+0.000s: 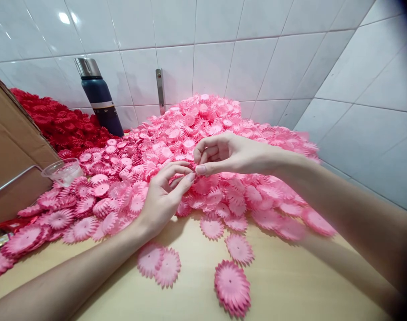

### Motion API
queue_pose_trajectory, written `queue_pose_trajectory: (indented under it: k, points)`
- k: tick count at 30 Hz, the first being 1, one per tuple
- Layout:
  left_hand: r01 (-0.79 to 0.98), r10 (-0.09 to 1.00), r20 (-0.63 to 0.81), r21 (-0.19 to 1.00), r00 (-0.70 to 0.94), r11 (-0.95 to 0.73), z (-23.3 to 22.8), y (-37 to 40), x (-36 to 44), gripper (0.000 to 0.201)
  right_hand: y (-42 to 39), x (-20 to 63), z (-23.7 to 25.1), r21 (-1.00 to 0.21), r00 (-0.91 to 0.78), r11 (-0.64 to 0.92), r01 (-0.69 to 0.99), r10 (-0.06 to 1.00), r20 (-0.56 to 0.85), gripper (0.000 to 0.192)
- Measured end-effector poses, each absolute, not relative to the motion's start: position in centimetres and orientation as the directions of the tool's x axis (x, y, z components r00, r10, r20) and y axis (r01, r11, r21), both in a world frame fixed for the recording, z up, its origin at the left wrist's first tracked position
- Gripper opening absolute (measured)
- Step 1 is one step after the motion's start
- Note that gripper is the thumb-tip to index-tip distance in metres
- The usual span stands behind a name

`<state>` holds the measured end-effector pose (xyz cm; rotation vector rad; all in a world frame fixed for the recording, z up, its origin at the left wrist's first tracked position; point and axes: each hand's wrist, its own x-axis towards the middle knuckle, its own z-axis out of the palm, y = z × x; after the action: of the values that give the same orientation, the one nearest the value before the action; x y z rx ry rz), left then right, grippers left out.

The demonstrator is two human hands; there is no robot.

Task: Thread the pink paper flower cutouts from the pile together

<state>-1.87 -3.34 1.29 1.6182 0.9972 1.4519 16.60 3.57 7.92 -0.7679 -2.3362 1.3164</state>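
Observation:
My left hand (168,191) and my right hand (223,154) meet over a big heap of pink flower-shaped petal discs (190,129). Thumb and fingertips of each hand are pinched together, the two pinches nearly touching. Whatever sits between the fingers is too small and hidden to make out. Below the hands, a darker pink stack of petal discs (232,287) lies on the light wooden table (197,285). A pair of overlapping discs (159,264) rests to its left, and a single disc (239,248) lies just above it.
A dark blue bottle (103,100) with a steel cap stands behind the heap, beside red petal discs (56,118). At left are a cardboard box (16,147) and a clear plastic cup (65,171). White tiled walls (220,67) close off the back and right.

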Motion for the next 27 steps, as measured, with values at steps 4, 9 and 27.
queue_pose_trajectory:
  k: [4,9,27]
  points:
    - [0.027,0.922,0.384,0.923,0.045,-0.385,1.07,-3.31,-1.96,0.006,3.64,16.89,8.06,-0.907,-0.81,0.346,0.242,0.587,0.007,0.021]
    - [-0.013,0.931,0.355,0.935,0.082,-0.355,1.0,-3.34,-2.1,0.012,3.29,16.76,8.18,-0.91,-0.797,0.327,0.256,0.604,-0.007,0.02]
    - [0.123,0.887,0.439,0.881,0.146,-0.456,1.24,-3.45,-2.15,0.022,3.2,17.04,8.22,-0.921,-0.832,0.32,0.223,0.555,-0.009,0.027]
